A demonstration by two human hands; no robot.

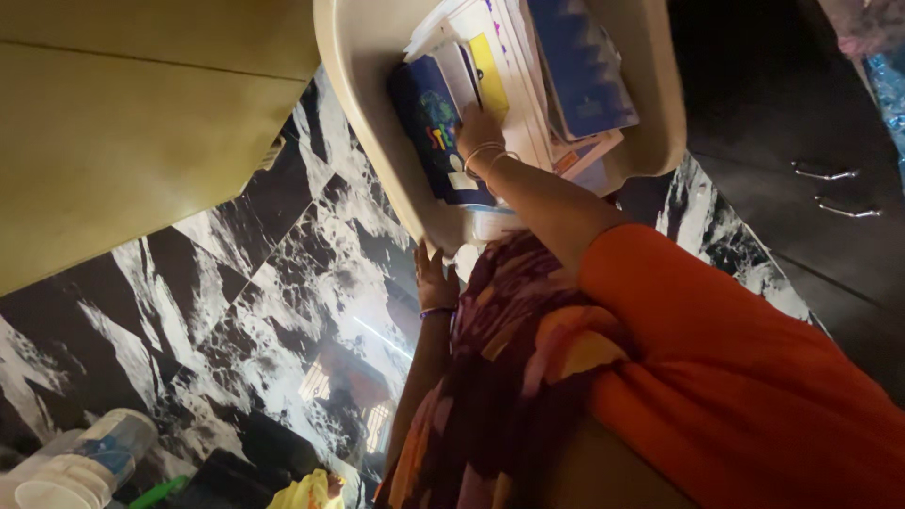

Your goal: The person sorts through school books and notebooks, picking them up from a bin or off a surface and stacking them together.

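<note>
A beige plastic tub [358, 104] stands on the floor and holds several books and papers. My right hand [478, 132], with bangles at the wrist and an orange sleeve up the arm, reaches into the tub. Its fingers rest on the books between a dark blue book with a colourful cover [429, 118] and a white and yellow booklet [485, 61]. A blue-covered book [575, 66] lies on top of the pile at the right. My left hand [434, 275], wearing a thin wristband, presses flat against the tub's near rim. A patterned cloth [509, 368] hangs between my arms.
The floor [273, 283] is glossy black-and-white marble tile. A pale wooden furniture panel [123, 123] fills the upper left. A dark cabinet with metal handles [830, 188] is at the right. Stacked plastic cups [75, 462], a green item [160, 490] and a yellow item [306, 492] lie at the bottom left.
</note>
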